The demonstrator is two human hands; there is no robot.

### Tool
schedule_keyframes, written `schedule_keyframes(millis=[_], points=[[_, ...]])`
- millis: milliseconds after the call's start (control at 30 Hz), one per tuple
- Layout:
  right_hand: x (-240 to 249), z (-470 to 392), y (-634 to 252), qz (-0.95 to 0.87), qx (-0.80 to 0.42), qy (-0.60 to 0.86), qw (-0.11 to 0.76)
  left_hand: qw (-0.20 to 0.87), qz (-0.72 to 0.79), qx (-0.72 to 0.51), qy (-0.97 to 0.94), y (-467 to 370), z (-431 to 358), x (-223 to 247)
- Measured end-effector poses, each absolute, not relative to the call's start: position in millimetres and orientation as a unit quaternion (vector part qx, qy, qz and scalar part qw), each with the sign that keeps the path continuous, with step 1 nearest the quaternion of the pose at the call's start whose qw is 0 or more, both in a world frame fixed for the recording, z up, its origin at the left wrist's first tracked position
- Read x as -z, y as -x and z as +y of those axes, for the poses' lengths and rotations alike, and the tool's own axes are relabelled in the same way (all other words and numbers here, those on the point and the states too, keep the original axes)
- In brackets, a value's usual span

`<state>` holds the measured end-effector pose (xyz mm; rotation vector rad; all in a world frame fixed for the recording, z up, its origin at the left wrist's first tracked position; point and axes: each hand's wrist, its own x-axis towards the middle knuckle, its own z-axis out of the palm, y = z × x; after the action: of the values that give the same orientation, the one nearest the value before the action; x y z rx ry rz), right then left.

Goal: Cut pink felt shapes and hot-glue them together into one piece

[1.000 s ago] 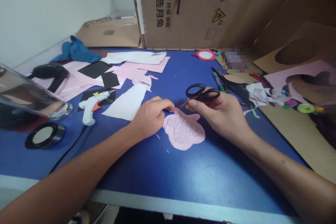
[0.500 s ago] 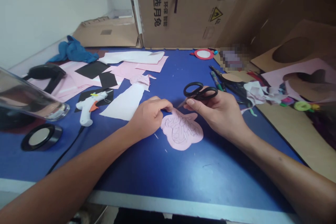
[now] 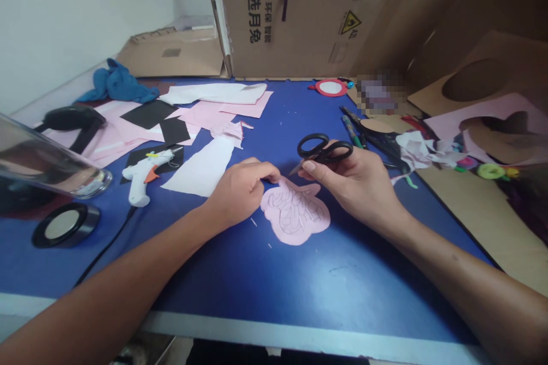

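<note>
A pink paper cutout [image 3: 295, 214] with a wavy edge and pencil lines drawn on it is over the blue tabletop in front of me. My left hand [image 3: 242, 189] is closed, its curled fingers at the cutout's upper left edge; the fingertips are partly hidden. Black-handled scissors [image 3: 326, 151] are gripped in my right hand [image 3: 359, 179], handles up and the blade tip angled down to the left. That tip is close to the cutout's top edge; whether it touches cannot be made out.
On the left are a white glue gun [image 3: 143, 174], a roll of black tape [image 3: 65, 225], a clear cylinder [image 3: 51, 154], and pink and black sheets. White paper [image 3: 201, 168] lies beside my left hand. Pens [image 3: 351, 131] and crumpled scraps [image 3: 417, 151] are on the right; cardboard [image 3: 299, 23] stands behind.
The whole view has shifted very slightly. Both hands, the scissors and the cutout keep practically the same places relative to each other.
</note>
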<state>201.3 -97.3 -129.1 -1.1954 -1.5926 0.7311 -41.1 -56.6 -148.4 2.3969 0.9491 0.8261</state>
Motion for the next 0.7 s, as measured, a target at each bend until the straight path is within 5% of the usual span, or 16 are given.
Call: schedule_keyframes(millis=[700], points=[[128.5, -97.9, -199.8, -0.652, -0.301, 0.496, 0.488, 0.207, 0.335, -0.294, -0.871, 40.3, -56.4, 148.3]])
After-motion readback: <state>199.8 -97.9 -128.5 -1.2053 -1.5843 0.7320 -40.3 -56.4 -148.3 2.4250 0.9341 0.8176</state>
